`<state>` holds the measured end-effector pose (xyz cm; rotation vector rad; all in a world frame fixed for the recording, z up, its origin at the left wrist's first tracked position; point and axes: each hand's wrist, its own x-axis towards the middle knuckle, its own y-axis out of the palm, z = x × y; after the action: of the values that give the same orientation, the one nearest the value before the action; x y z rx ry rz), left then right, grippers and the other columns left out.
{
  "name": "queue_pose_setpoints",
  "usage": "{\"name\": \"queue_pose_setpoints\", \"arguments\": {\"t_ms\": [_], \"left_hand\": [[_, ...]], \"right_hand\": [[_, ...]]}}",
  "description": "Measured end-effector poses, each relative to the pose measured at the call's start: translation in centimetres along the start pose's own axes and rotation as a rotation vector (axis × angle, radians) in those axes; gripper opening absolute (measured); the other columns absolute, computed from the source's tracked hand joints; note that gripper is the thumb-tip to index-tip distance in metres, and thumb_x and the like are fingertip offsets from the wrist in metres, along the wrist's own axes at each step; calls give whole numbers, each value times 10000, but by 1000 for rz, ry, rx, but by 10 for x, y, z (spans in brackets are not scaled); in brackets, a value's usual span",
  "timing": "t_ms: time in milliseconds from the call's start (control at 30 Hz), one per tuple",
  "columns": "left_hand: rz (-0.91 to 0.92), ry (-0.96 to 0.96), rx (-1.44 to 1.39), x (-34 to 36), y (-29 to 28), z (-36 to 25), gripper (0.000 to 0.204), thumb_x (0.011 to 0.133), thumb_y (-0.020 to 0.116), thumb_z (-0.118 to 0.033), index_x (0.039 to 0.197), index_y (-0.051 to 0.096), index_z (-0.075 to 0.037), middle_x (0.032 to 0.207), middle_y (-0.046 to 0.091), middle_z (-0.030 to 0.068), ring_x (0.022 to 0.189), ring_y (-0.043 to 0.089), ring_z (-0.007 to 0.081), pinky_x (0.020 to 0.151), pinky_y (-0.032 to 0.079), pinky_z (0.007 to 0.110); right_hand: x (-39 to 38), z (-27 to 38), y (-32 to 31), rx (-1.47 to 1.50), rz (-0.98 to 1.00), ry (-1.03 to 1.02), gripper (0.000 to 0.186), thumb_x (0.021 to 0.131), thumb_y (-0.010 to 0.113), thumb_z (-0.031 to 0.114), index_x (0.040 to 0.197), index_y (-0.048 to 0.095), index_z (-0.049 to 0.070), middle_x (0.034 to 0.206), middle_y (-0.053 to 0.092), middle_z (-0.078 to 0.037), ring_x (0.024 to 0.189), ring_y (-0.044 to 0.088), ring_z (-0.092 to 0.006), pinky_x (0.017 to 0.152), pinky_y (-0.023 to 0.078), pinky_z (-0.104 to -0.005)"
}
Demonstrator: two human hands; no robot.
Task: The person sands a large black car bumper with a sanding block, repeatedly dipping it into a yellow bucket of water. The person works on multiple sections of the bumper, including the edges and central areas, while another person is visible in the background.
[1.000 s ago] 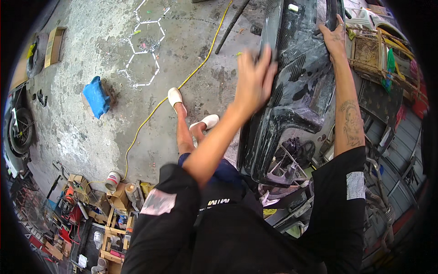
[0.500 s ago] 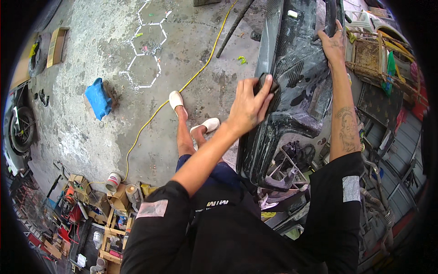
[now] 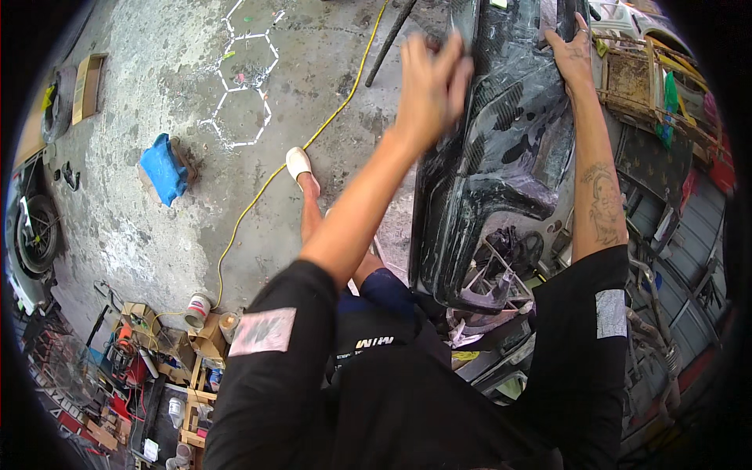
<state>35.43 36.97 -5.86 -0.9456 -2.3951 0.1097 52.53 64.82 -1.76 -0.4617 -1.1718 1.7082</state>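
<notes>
A long, dark carbon-fibre bumper [image 3: 501, 117], streaked with pale dust, stands in front of me on the right. My left hand [image 3: 431, 90], smeared by motion, is at its left edge with the fingers curled. A small dark sanding block shows in that hand in the earlier picture; now it is mostly hidden, with only a dark patch between the fingers. My right hand [image 3: 570, 63] grips the bumper's far right edge, its thumb lying on the inner side. A small whitish block [image 3: 499, 3] sits on the bumper near the top of the view.
A yellow cord [image 3: 258, 200] crosses the stained concrete floor past my left shoe [image 3: 298, 163]. Farther left lies a blue-covered bundle [image 3: 164, 168]. Cans, boxes and tools crowd the lower left. A rusty frame [image 3: 630, 78] and metal parts fill the right side.
My left hand has swept forward along the bumper's left edge, and its arm has stretched out. My right hand keeps its grip. The view has shifted slightly, and my right shoe is now hidden.
</notes>
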Motion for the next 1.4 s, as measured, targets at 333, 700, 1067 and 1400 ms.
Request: {"name": "queue_pose_setpoints", "arguments": {"t_ms": [333,700,1067,1400], "left_hand": [[106,-25,5,-64,-16,-32,491,911,770,-111,1391,679,-65,1037,561,206,948,534,352,859,458,444],[-115,-821,-397,9,-74,105,480,1014,729,-300,1358,680,31,1189,722,116,1012,632,139,922,500,285],[10,-860,-487,197,-101,209,372,1058,693,-298,1287,703,-5,963,701,-34,790,603,46,698,488,212],[638,-124,336,467,128,472,362,1022,670,-377,1275,764,-135,938,775,214,811,745,284,750,569,435]], "right_hand": [[-7,-3,-7,-56,-34,-37,929,843,792,380,1612,375,68,1551,495,-277,1441,477,-393,1201,361,-414],[-10,14,8,-38,-76,103,966,825,797,395,1637,302,223,1543,459,-285,1433,435,-479,1178,411,-526],[-22,55,-14,65,-103,98,905,822,755,126,1627,345,164,1600,414,-235,1510,362,-447,1228,344,-510],[3,98,-35,-22,57,434,926,736,611,-60,1619,374,85,1655,392,-176,1554,352,-351,1283,262,-446]]}}
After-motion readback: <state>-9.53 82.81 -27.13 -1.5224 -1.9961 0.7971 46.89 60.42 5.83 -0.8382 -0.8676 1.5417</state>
